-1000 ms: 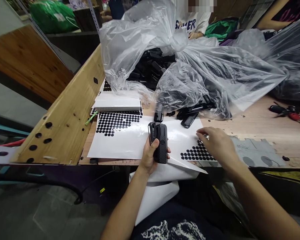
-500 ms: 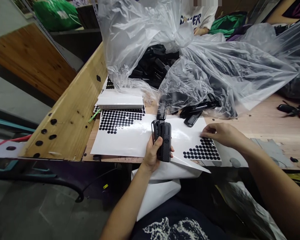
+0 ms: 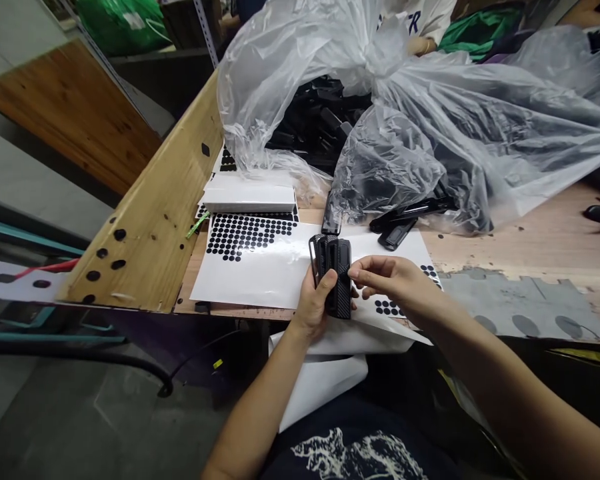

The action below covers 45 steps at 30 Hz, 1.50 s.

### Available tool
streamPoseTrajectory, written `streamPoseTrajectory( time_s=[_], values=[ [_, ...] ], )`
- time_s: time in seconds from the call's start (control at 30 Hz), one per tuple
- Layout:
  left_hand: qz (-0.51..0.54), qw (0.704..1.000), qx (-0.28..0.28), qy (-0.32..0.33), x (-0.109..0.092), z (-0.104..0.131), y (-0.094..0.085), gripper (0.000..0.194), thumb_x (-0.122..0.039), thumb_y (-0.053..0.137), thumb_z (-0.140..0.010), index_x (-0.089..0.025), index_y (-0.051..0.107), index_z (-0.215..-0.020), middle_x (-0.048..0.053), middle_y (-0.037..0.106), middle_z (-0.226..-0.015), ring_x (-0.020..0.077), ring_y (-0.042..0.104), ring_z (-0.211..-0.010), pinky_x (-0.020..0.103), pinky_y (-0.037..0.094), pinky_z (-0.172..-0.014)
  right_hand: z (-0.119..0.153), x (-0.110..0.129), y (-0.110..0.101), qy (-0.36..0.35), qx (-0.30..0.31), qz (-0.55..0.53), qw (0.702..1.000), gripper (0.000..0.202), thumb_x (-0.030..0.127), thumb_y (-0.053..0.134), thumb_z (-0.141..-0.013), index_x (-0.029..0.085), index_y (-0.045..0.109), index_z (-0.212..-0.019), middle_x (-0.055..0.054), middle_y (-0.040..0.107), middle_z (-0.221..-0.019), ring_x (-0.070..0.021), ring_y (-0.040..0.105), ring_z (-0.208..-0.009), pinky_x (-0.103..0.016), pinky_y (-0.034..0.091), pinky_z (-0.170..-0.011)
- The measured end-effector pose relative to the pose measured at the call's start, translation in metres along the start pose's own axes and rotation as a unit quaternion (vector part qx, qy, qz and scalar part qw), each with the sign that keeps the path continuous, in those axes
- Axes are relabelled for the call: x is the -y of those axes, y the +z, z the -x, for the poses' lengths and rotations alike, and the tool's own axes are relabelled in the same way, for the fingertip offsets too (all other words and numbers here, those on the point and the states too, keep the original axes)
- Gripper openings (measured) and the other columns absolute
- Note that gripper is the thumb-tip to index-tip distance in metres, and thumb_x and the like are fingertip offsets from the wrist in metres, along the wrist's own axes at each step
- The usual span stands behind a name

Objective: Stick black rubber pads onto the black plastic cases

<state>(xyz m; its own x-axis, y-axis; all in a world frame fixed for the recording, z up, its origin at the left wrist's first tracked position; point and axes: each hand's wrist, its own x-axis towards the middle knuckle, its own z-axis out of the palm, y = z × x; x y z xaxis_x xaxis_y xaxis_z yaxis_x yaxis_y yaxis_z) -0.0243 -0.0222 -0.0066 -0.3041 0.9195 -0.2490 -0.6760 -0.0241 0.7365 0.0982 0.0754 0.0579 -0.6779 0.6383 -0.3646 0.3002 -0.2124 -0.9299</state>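
My left hand [image 3: 316, 298] grips a stack of black plastic casings [image 3: 341, 283] upright over the white sheet, thumb across the front. The nearest casing has a carbon-weave pattern; a thin frame-like piece sticks out at the left. My right hand [image 3: 386, 277] is closed in a pinch, fingertips against the right edge of the casings. Whatever is between those fingertips is too small to make out. Beneath both hands lies a white sheet [image 3: 260, 283] with rows of black round stickers [image 3: 250, 233] at its left. More stickers at its right end are partly covered by my right hand.
A large clear plastic bag [image 3: 405, 147] holds many black plastic parts [image 3: 315, 127]. Loose black parts [image 3: 395, 233] lie before it. A white box [image 3: 250, 198] sits at left, beside a wooden side board [image 3: 150, 220]. Across the table is another person's hand [image 3: 420, 45].
My right hand has moved left from the stickers at the sheet's right end to the casings. My left hand keeps hold of the casings. The camera view has shifted slightly.
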Motion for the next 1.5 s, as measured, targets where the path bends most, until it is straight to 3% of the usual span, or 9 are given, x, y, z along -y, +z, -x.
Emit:
streamPoseTrajectory(
  time_s=[0.17,0.43,0.63,0.73,0.9,1.0,1.07,1.2,1.5],
  values=[
    [0.004,1.000,0.006,0.000,0.000,0.001,-0.001,0.067,-0.061,0.080,-0.078,-0.018,0.049,-0.119,0.005,0.069,-0.087,0.0205,0.072,-0.069,0.025,0.057,-0.050,0.000,-0.003,-0.001,0.005,-0.018,0.019,1.000,0.035,0.053,0.085,-0.074,0.020,0.074,-0.079,-0.003,0.068,-0.074,-0.0159,0.059,-0.067,-0.026,0.047,-0.056],
    [0.018,1.000,-0.005,0.001,0.002,0.000,-0.001,0.070,-0.060,0.082,-0.076,-0.019,0.049,-0.122,0.005,0.068,-0.098,0.0193,0.072,-0.069,0.027,0.058,-0.051,0.002,0.008,0.009,-0.049,-0.035,0.036,0.998,0.045,0.060,0.087,-0.069,0.018,0.072,-0.075,-0.003,0.068,-0.070,-0.0160,0.059,-0.064,-0.029,0.050,-0.062],
    [0.016,1.000,-0.007,0.000,0.002,0.000,-0.001,0.070,-0.062,0.082,-0.074,-0.018,0.051,-0.118,0.004,0.069,-0.091,0.0192,0.071,-0.068,0.026,0.057,-0.051,0.006,0.006,0.011,-0.085,-0.048,0.088,0.991,0.041,0.059,0.079,-0.080,0.019,0.071,-0.080,-0.004,0.069,-0.072,-0.0181,0.064,-0.066,-0.030,0.052,-0.063],
    [0.019,1.000,-0.007,0.004,0.002,0.001,0.000,0.068,-0.060,0.082,-0.075,-0.018,0.051,-0.118,0.004,0.069,-0.091,0.0179,0.070,-0.067,0.025,0.056,-0.051,0.009,0.003,0.012,-0.128,-0.080,0.170,0.974,0.034,0.054,0.072,-0.087,0.020,0.070,-0.083,-0.004,0.068,-0.076,-0.0196,0.065,-0.069,-0.032,0.054,-0.064],
    [0.039,0.999,-0.006,0.004,0.000,0.001,0.000,0.063,-0.056,0.083,-0.076,-0.018,0.054,-0.116,0.002,0.067,-0.086,0.0145,0.066,-0.061,0.023,0.053,-0.050,0.006,-0.004,0.012,-0.248,-0.137,0.256,0.924,0.020,0.041,0.070,-0.090,0.023,0.065,-0.098,-0.006,0.065,-0.102,-0.0206,0.065,-0.087,-0.030,0.056,-0.065],
    [0.121,0.993,0.012,-0.009,-0.002,0.000,-0.008,0.055,-0.056,0.081,-0.077,-0.014,0.061,-0.108,0.004,0.065,-0.083,0.0110,0.059,-0.059,0.019,0.048,-0.045,-0.004,-0.013,0.010,-0.245,-0.182,0.264,0.915,0.017,0.039,0.063,-0.095,0.023,0.063,-0.099,-0.006,0.066,-0.103,-0.0204,0.066,-0.087,-0.032,0.055,-0.069],
    [0.202,0.979,0.026,-0.014,-0.005,-0.001,-0.016,0.050,-0.055,0.077,-0.080,-0.012,0.065,-0.104,0.007,0.066,-0.090,0.0074,0.052,-0.057,0.015,0.043,-0.042,-0.010,-0.021,0.010,-0.208,-0.156,0.292,0.920,0.018,0.038,0.057,-0.099,0.022,0.066,-0.099,-0.006,0.071,-0.100,-0.0219,0.068,-0.089,-0.034,0.054,-0.074],
    [0.309,0.950,0.040,-0.009,-0.010,-0.002,-0.025,0.040,-0.047,0.066,-0.090,-0.012,0.068,-0.108,0.007,0.064,-0.098,0.0033,0.042,-0.056,0.009,0.038,-0.040,-0.018,-0.039,0.020,-0.166,-0.014,0.372,0.913,0.017,0.032,0.057,-0.098,0.022,0.072,-0.098,-0.005,0.075,-0.094,-0.0224,0.069,-0.083,-0.034,0.051,-0.072],
    [0.336,0.941,-0.027,0.030,-0.015,0.001,-0.032,0.029,-0.045,0.061,-0.096,-0.020,0.065,-0.110,0.004,0.061,-0.100,0.0039,0.034,-0.052,0.009,0.033,-0.035,-0.017,-0.066,0.033,-0.222,-0.042,0.410,0.884,0.009,0.020,0.064,-0.092,0.023,0.072,-0.095,-0.008,0.072,-0.098,-0.0277,0.066,-0.095,-0.039,0.051,-0.079]
  ],
)
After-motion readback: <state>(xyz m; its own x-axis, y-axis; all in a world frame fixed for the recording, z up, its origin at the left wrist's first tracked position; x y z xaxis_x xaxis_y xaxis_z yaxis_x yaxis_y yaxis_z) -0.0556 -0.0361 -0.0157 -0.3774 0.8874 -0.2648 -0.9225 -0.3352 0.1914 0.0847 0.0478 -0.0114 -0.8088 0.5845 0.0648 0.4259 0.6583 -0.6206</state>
